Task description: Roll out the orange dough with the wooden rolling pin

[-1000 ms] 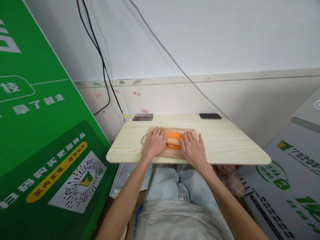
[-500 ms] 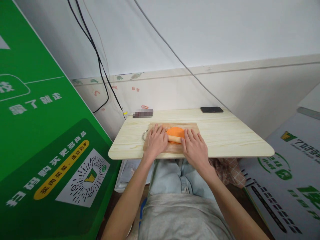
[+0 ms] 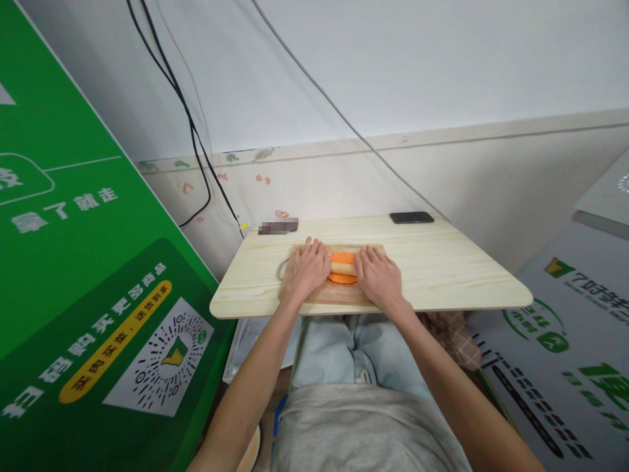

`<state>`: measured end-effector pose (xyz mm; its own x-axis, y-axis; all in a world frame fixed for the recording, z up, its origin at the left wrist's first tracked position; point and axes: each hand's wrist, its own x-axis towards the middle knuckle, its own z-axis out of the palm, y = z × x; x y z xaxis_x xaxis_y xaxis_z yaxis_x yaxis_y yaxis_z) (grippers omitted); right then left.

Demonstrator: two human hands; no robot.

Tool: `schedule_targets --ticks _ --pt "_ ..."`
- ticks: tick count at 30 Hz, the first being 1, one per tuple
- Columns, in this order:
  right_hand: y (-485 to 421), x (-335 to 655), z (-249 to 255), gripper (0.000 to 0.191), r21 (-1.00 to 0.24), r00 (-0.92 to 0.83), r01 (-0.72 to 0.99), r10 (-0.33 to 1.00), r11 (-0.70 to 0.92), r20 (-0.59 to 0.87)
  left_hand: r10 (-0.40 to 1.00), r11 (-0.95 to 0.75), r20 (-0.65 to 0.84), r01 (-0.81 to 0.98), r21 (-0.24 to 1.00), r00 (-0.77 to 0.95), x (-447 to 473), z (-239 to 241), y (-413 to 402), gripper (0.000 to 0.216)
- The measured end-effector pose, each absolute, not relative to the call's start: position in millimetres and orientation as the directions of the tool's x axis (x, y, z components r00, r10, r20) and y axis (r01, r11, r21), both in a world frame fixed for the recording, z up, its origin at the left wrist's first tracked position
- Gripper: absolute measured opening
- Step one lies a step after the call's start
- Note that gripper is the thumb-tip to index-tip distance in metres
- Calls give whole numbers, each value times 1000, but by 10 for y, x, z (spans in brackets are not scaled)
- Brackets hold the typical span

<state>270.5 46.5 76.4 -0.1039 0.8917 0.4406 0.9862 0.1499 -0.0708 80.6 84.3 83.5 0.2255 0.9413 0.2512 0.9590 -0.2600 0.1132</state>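
Note:
A pale wooden rolling pin (image 3: pixel 343 269) lies crosswise over a flat piece of orange dough (image 3: pixel 343 279). The dough rests on a wooden cutting board (image 3: pixel 339 294), which has a metal ring at its left end. My left hand (image 3: pixel 309 267) grips the pin's left end, fingers pointing away from me over it. Over the right end is my right hand (image 3: pixel 379 275), its fingers bent across the pin. Both hands cover the pin's ends, so only its middle shows. Dough is visible on the far and near sides of the pin.
The board sits on a light wood-grain table (image 3: pixel 457 275). A black phone (image 3: pixel 411 217) lies at the back right, and a dark blurred-out object (image 3: pixel 278 227) at the back left. Cables run along the wall. A green panel (image 3: pixel 98 262) stands left, a white printed one (image 3: pixel 565 314) right.
Both hands have pushed the rolling pin a little forward over the dough, so more orange shows on the near side and less beyond it. The view has shifted slightly.

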Motion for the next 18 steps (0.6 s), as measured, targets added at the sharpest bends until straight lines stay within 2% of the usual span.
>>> schedule_targets --ticks 6,11,18 --pt "79 2637 619 60 -79 -139 975 850 206 508 923 -290 294 950 113 247 662 707 501 59" --pt "-180 2572 506 59 -127 -103 972 844 198 526 910 -307 325 945 115 256 590 634 319 61" --pt "289 2669 647 56 -89 -89 984 860 153 503 926 -305 266 946 106 269 749 785 715 62"
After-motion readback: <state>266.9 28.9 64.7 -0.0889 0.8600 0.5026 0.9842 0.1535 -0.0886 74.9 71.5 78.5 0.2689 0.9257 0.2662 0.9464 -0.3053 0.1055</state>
